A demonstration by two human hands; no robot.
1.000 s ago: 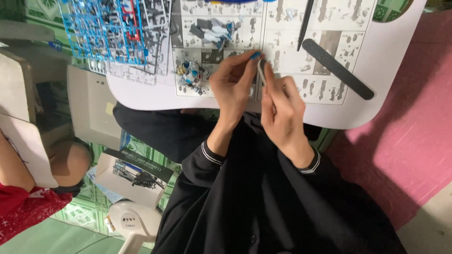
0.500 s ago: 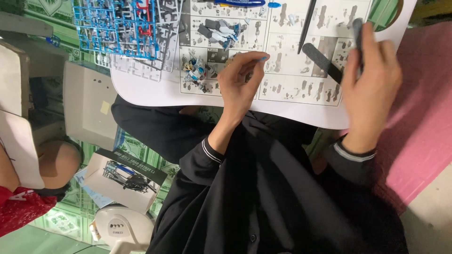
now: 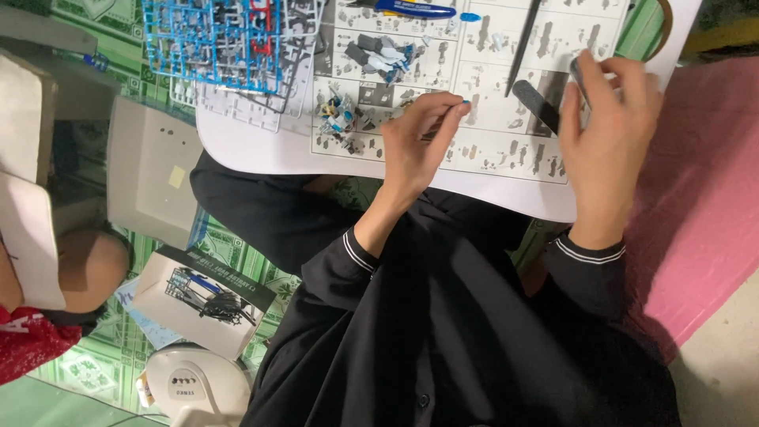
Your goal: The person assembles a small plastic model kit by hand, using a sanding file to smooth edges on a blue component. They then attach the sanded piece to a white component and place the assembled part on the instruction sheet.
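My left hand (image 3: pixel 415 146) rests over the instruction sheet (image 3: pixel 490 154) and pinches a tiny blue plastic part (image 3: pixel 464 103) at its fingertips. My right hand (image 3: pixel 609 134) is at the right edge of the sheet, fingers closed on one end of a dark flat sanding file (image 3: pixel 538 104), whose other end still lies on the paper. Small blue and grey model pieces (image 3: pixel 341 119) sit just left of my left hand. Both of my sleeves are black.
A blue parts frame (image 3: pixel 207 38) and pale frames (image 3: pixel 261 99) lie on the white table (image 3: pixel 253 154). A blue-handled tool (image 3: pixel 415 8) and a thin black stick (image 3: pixel 522 43) are at the far side. A model box (image 3: pixel 202 296) lies on the floor. Another person's knee (image 3: pixel 87 269) is at left.
My right hand left my left hand, swung out to the right and closed on the file. My left hand stayed over the sheet with the small blue part.
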